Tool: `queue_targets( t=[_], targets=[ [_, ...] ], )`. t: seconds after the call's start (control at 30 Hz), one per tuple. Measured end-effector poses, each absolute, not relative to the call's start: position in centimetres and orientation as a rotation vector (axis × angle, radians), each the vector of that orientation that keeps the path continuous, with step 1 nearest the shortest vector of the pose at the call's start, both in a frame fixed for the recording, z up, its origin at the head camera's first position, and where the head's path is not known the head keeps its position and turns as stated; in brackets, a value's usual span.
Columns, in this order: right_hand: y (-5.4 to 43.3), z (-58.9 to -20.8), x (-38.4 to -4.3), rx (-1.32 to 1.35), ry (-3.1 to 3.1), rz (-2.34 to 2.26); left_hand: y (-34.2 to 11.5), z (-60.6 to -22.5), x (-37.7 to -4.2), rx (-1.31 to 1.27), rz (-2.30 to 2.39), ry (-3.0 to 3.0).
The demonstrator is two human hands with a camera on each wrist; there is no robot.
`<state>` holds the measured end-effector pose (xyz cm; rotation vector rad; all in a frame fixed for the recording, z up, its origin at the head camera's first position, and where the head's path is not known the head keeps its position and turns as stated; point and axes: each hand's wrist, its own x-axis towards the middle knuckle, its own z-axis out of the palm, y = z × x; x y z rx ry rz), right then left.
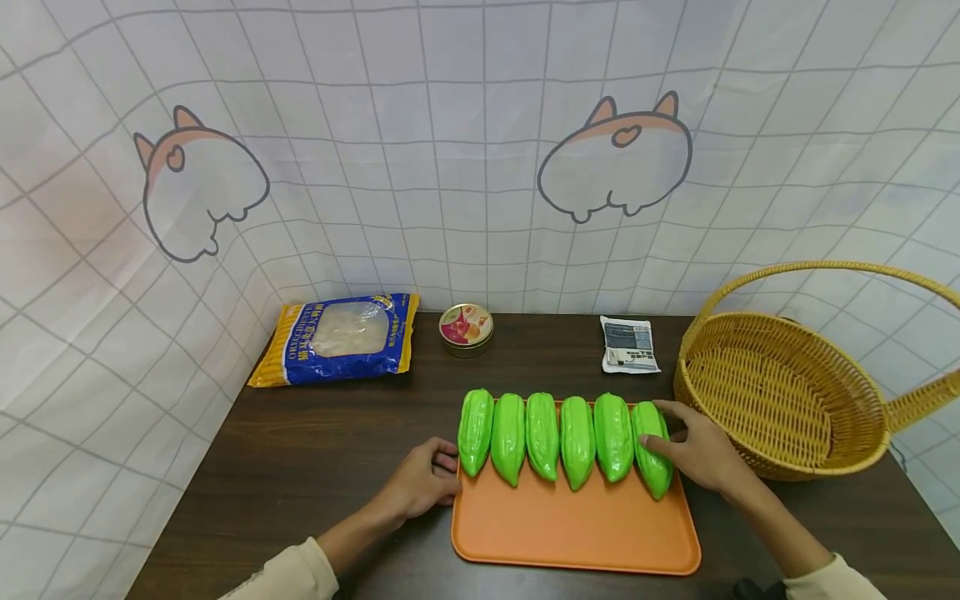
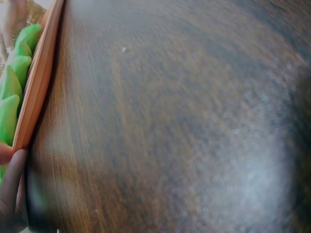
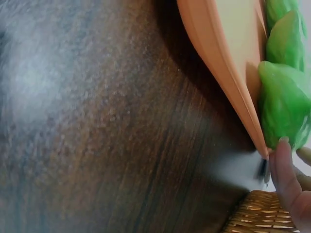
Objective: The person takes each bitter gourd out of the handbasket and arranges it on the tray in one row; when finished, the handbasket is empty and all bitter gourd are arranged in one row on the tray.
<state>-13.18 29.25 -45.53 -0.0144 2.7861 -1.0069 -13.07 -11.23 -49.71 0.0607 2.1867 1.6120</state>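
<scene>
A row of several green, ridged, pointed bitter melons [image 1: 542, 436] lies across the far half of an orange tray [image 1: 577, 533]. At the tray's left edge is my left hand [image 1: 422, 481], gripping the rim with its fingers bent; thumb and finger meet the rim in the left wrist view. My right hand [image 1: 693, 446] holds the rightmost bitter melon [image 1: 655, 467] by the tray's right edge, thumb across its top and index finger around its far end. In the right wrist view, a fingertip of that hand touches the melon [image 3: 284, 107] close to the tray rim [image 3: 233, 87].
A wicker basket [image 1: 757, 396] with a tall handle stands right of the tray, close to my right hand. Along the back lie a blue and yellow pasta bag [image 1: 348, 337], a round tin [image 1: 466, 329] and a small white packet [image 1: 628, 344]. A patterned curtain [image 1: 480, 167] hangs behind the table.
</scene>
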Motion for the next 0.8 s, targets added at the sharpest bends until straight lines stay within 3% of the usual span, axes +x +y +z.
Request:
queue_targets(
  t=[0.8],
  targets=[
    [28.7, -44.8, -13.2, -0.012, 2.762, -1.024, -11.4, -49.5, -12.8, 0.074, 1.609, 2.188]
  ],
)
